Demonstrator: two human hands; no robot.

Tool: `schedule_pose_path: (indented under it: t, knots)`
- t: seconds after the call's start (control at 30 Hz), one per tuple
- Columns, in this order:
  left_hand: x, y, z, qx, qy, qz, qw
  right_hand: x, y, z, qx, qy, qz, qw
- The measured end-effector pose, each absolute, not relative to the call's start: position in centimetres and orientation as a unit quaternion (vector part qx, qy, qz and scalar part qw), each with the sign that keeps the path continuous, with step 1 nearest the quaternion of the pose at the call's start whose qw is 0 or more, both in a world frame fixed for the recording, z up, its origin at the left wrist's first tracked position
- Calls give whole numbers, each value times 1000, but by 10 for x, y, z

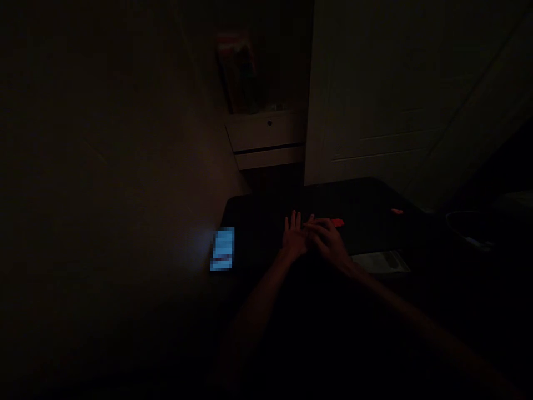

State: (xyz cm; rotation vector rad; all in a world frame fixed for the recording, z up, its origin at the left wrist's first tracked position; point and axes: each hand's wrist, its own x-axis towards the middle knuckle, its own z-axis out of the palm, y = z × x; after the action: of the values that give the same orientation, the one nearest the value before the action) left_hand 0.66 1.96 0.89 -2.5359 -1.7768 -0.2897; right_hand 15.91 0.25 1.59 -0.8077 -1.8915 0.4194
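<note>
The room is very dark. My left hand (295,240) lies with its fingers spread over the dark table (258,222). Beside its thumb is my right hand (328,239), its fingers drawn together and pointing left over the edge of the left hand. Whatever those right fingers may pinch is too dark to make out. Just behind the right hand lies a bright red piece (338,223), partly covered by it; its kind is unclear.
A glowing, blurred-out screen (222,249) stands at the table's left edge by the wall. A flat pale packet (381,262) lies right of my right wrist. Farther right is a small reddish scrap (397,211). Behind stand a drawer unit (268,133) and a pale door-like panel (366,111).
</note>
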Motion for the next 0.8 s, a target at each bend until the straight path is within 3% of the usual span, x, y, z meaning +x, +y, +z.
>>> schedule_pose_path:
  t: [0.17, 0.67, 0.8]
  knots:
    - [10, 19, 10, -751, -653, -97, 0, 156, 1, 11, -337, -780, 173, 498]
    - [0, 23, 15, -872, -486, -52, 22, 167, 18, -4, -399, -747, 223, 483]
    - [2, 23, 13, -845, -529, -79, 23, 165, 19, -3, -404, -741, 229, 485]
